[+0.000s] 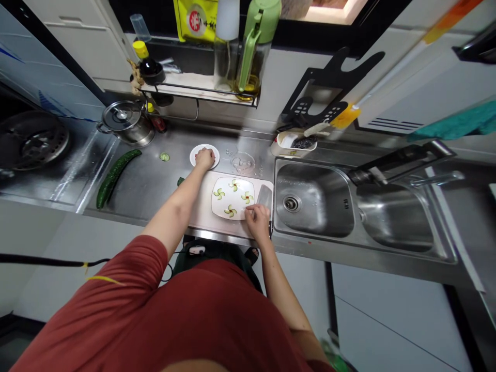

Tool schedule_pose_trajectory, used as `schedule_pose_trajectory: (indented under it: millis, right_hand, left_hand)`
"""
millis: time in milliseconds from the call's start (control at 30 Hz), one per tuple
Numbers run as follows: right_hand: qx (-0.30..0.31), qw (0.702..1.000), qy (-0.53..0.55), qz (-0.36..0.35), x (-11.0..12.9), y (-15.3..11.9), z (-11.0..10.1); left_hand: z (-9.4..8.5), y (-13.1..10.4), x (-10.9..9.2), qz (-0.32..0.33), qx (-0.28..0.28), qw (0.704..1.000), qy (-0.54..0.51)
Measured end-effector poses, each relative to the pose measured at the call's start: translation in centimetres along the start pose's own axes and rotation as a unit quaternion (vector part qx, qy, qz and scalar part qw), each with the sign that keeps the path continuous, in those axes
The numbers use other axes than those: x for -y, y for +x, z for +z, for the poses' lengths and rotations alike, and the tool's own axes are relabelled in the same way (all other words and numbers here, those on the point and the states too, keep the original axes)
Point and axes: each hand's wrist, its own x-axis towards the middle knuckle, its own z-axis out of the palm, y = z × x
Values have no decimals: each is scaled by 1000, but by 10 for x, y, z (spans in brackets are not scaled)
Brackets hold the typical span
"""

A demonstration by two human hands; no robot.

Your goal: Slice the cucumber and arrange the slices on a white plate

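Note:
My left hand reaches over a small round white plate, fingers bent down at its surface; what they pinch, if anything, is too small to tell. My right hand is at the lower right edge of a white square plate, its thumb and fingers drawn together. Several pinwheels of green slices with dark red centres lie on this plate, one just above my right fingers. The plate rests on a pale cutting board. A knife lies on the board's right side, partly behind my right hand.
A long cucumber and cucumber slices lie left on the steel counter, near a lidded pot. The double sink is at right; a bottle shelf hangs above.

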Motion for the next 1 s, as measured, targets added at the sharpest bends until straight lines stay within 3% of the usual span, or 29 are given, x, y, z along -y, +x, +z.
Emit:
schedule_pose_trajectory:
  millis: [100, 167, 300, 367, 467, 700, 1000]
  right_hand:
    - [3, 1000, 7, -5, 2, 3, 1]
    - [1, 1000, 12, -12, 5, 5, 3]
    - [2, 999, 22, -27, 13, 10, 8]
    - [2, 999, 26, -31, 15, 14, 10]
    - [0, 999, 27, -39, 18, 22, 11]
    - [-10, 997, 16, -77, 40, 55, -3]
    - [-4, 989, 19, -145, 91, 98, -28]
  left_hand:
    - [-1, -5, -2, -15, -46, 992, -117]
    - [-2, -9, -7, -42, -61, 971, -229]
    - [-7, -24, -22, -96, -34, 884, -457]
    - [-11, -35, -30, -107, -22, 845, -524]
    - [-20, -52, -38, -97, -12, 813, -574]
    - [-41, -85, -50, 5, -26, 809, -587]
    - [-75, -136, -63, 108, 0, 864, -493]
